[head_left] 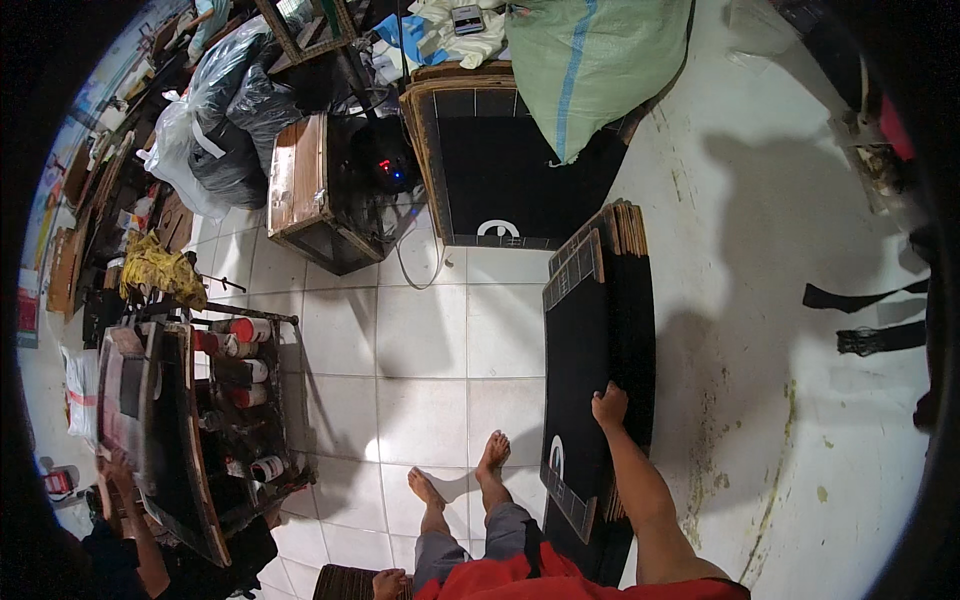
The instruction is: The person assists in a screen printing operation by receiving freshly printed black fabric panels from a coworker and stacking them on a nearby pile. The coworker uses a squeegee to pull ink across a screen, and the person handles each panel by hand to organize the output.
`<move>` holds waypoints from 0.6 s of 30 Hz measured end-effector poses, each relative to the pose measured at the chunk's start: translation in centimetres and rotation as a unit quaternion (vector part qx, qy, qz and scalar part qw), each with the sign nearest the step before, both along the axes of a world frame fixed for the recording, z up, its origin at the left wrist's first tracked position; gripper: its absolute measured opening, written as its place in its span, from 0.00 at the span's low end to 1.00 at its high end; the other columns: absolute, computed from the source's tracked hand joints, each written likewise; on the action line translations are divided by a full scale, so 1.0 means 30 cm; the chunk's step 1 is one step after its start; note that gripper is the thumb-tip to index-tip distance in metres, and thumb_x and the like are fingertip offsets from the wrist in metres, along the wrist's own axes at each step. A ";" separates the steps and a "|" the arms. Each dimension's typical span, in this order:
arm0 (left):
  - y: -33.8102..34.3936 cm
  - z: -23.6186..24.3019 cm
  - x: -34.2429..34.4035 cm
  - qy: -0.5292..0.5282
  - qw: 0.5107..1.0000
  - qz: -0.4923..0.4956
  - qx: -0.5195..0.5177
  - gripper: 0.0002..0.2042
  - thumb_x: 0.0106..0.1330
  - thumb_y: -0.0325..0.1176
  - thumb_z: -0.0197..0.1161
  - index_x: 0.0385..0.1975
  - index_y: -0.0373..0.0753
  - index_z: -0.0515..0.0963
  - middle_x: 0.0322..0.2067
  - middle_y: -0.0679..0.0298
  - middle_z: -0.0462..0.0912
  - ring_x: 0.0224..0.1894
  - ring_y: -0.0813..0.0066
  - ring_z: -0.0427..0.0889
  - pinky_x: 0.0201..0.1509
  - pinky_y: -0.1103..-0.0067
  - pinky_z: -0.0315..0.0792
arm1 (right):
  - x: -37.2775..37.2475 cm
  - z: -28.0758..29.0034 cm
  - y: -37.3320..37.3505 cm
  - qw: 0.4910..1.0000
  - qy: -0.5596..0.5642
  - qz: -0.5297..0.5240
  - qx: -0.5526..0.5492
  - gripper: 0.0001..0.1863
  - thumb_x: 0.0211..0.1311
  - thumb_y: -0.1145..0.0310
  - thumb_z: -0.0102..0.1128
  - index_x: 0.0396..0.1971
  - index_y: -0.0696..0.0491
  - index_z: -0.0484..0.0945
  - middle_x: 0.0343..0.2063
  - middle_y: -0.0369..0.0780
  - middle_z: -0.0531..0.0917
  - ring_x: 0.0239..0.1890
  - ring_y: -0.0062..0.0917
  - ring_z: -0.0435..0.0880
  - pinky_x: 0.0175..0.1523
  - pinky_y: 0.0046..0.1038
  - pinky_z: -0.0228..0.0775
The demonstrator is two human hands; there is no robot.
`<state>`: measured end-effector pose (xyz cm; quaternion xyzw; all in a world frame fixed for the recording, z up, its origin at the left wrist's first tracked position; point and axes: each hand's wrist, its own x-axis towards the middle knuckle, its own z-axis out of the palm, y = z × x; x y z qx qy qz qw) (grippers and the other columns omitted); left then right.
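From where I stand, the long flat black panel with pale gridded ends and a white curved mark (pixel 575 365) is right of centre in the frame, tilted on its long side against a row of upright dark boards with brown edges (pixel 628 250). The bare right hand (pixel 610 405) is on its long upper edge, about midway along, and that grip looks clamped on the panel, knuckles up. The bare left hand (pixel 390 583) is only partly in view at the bottom of the frame, just beside a low stack of brown-edged boards (pixel 345 583); I cannot tell whether its grip is closed or touches them. The panel looks thin and stiff, more awkward than heavy for its length, and I would expect its dark face to slide fairly easily against the next one. The corners seem likeliest to chip or fray if knocked on the white tiled floor (pixel 420 330). One hand at mid-edge should steady it, but I would take it by both ends of the long edge to stop it swinging, with fingers behind this one panel only, since the boards beside it sit so close.
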<state>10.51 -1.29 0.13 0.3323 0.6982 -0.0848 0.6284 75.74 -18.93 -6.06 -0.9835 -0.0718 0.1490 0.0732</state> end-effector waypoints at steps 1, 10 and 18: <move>0.005 0.005 -0.004 0.018 1.000 0.023 -0.010 0.07 0.57 0.27 0.59 0.32 0.31 0.73 0.22 0.61 0.76 0.20 0.75 0.75 0.21 0.83 0.68 | 0.031 -0.024 0.005 1.000 -0.002 0.000 0.003 0.11 0.50 0.68 0.59 0.29 0.61 0.75 0.27 0.51 0.79 0.33 0.44 0.79 0.40 0.42 0.72; 0.042 0.137 0.065 0.074 0.994 0.062 -0.046 0.09 0.57 0.28 0.58 0.36 0.31 0.73 0.24 0.60 0.78 0.22 0.73 0.77 0.22 0.83 0.69 | 0.199 -0.129 0.061 0.999 -0.035 -0.011 0.030 0.10 0.46 0.67 0.60 0.25 0.59 0.74 0.26 0.47 0.79 0.30 0.41 0.80 0.37 0.39 0.74; 0.026 0.091 -0.008 0.083 0.992 -0.098 -0.009 0.14 0.57 0.47 0.59 0.37 0.48 0.80 0.36 0.56 0.82 0.38 0.62 0.80 0.41 0.65 0.73 | 0.261 -0.156 0.073 0.996 -0.090 -0.013 0.019 0.10 0.44 0.69 0.62 0.24 0.58 0.74 0.24 0.48 0.79 0.29 0.39 0.81 0.35 0.36 0.75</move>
